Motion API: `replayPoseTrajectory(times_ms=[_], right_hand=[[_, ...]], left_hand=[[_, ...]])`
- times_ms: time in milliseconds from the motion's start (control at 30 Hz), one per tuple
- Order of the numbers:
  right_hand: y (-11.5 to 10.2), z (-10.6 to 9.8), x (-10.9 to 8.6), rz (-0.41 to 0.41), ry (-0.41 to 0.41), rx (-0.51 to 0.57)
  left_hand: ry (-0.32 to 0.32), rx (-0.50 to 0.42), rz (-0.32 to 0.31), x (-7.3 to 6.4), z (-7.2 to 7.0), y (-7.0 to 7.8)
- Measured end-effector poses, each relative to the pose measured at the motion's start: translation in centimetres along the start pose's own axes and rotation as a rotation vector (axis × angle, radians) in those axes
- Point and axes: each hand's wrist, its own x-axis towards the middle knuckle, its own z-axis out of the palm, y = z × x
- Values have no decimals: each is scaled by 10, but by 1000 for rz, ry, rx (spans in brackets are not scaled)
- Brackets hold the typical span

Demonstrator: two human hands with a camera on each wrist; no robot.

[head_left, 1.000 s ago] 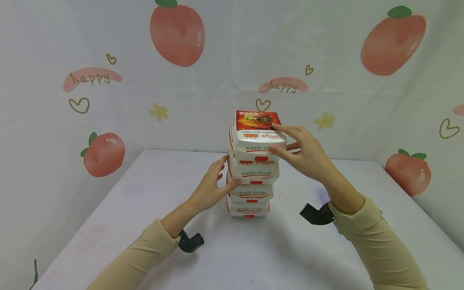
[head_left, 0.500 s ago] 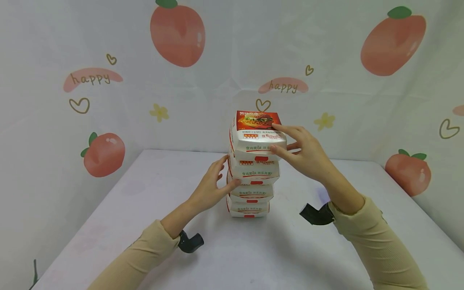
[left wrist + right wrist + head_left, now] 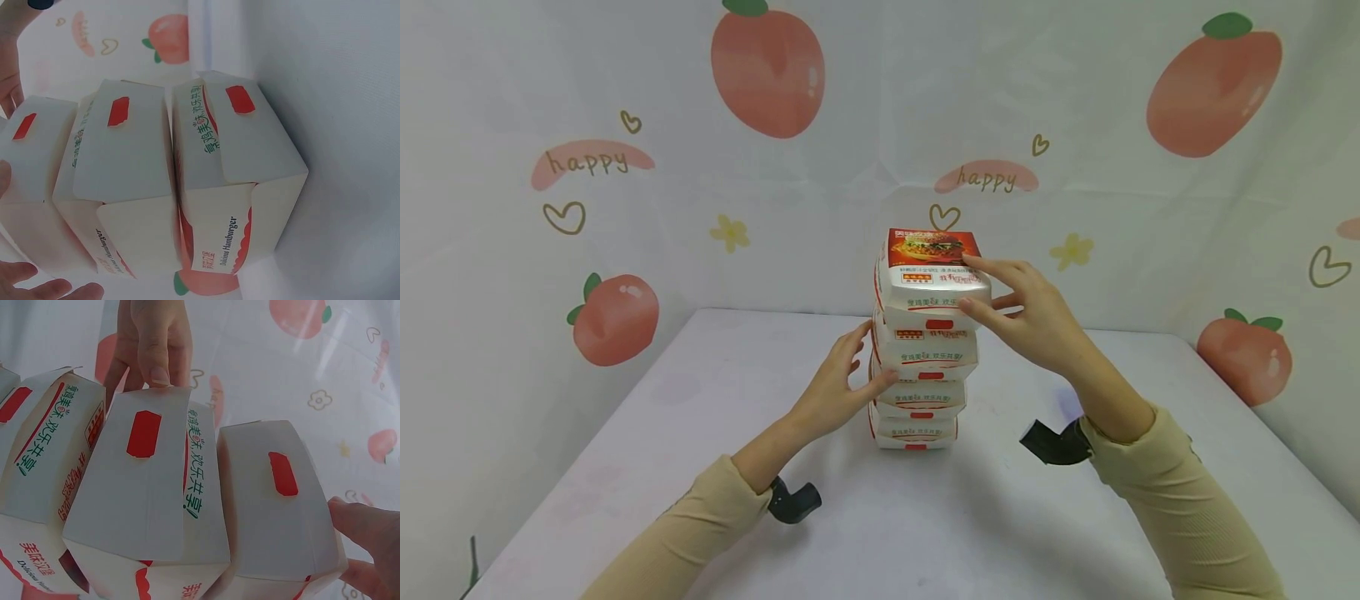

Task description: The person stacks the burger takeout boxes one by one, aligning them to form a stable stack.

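Several white burger boxes with red tabs and green lettering stand in one upright stack in the head view. The top box (image 3: 925,279), its lid printed with a burger, is gripped at its right front corner by my right hand (image 3: 1033,312), index finger on the lid and thumb on the front. Just below it, my left hand (image 3: 835,387) holds the second box (image 3: 925,354) from the left, thumb at its lower front. Beneath are the third box (image 3: 921,400) and the bottom box (image 3: 256,131). In the right wrist view, the left thumb lies on the front edge of the second box (image 3: 125,487).
The stack rests on a white tabletop (image 3: 917,533). Behind hangs a white cloth (image 3: 850,208) printed with peaches, hearts and "happy". A black camera mount (image 3: 793,502) juts from the left wrist, another black mount (image 3: 1056,443) from the right.
The top box's front has risen very slightly, and the second box's front shows a smaller rise. Both hands keep their places.
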Motion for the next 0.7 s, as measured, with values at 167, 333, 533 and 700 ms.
replayPoseTrajectory(times_ms=[167,333,533,700], right_hand=[[0,0,0,4,-1,-5],[0,0,1,4,-5,-8],[0,-1,1,10,-8,-14],[0,-1,1,9,-5,-13]], left_hand=[[1,-3,-5,0,-1,0],[2,2,-2,-1,-1,0],[-1,-6,-2,-1,-1,0],[-4,-7,-7,-1,-1,1]])
